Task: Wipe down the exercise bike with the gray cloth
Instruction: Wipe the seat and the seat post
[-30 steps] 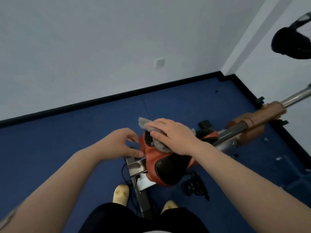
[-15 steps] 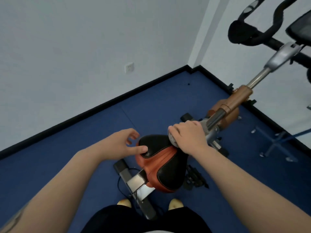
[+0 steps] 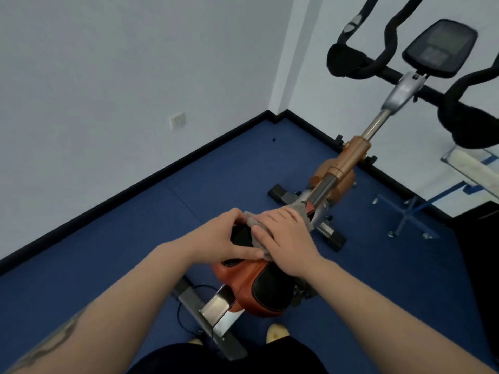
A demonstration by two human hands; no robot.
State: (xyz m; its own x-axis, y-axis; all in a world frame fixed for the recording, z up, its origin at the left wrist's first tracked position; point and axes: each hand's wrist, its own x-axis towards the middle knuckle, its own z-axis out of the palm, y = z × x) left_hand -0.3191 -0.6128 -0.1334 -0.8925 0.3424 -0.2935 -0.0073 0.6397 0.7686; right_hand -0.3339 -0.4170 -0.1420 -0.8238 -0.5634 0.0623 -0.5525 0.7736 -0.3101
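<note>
**Cloth could bunch or slip off the saddle's nose**

The right hand (image 3: 283,238) lies flat, fingers straight and close together, pressing the cloth (image 3: 303,211) onto the front of the saddle (image 3: 259,290). The left hand (image 3: 224,238) braces the saddle's left edge, thumb and fingers curled around it. The cloth looks thin and soft, rumpled at its edges; a hard push may likely fold it under the palm or slide it off the narrow nose. The saddle is smooth and rounded, orange with black padded panels. Beyond it rise the metal post (image 3: 322,188) and black handlebars (image 3: 351,60).
</note>
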